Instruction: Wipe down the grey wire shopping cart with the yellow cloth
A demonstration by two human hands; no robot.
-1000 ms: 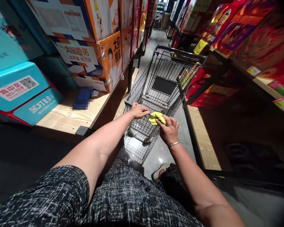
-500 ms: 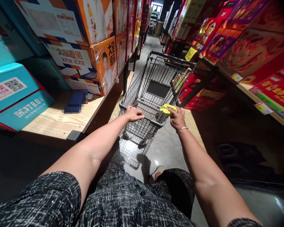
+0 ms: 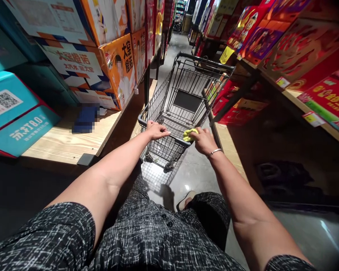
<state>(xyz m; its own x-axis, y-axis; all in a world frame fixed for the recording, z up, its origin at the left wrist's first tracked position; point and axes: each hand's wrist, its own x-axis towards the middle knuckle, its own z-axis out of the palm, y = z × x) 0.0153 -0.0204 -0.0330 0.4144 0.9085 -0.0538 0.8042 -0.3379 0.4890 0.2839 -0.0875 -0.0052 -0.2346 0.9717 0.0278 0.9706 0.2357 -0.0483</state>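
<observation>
A black wire shopping cart stands in the aisle straight ahead of me. My left hand is closed around the left part of its handle bar. My right hand is closed on a yellow cloth, pressing it onto the right part of the same bar. A silver bracelet circles my right wrist. The cart basket looks empty.
Wooden shelves line both sides. Orange and white cartons and teal boxes stack on the left; red gift boxes fill the right. A glossy grey floor runs down the narrow aisle. My shoe shows below.
My right hand with the yellow cloth has slid left along the handle bar from its right end. The left hand keeps its grip, and the cart stays in place.
</observation>
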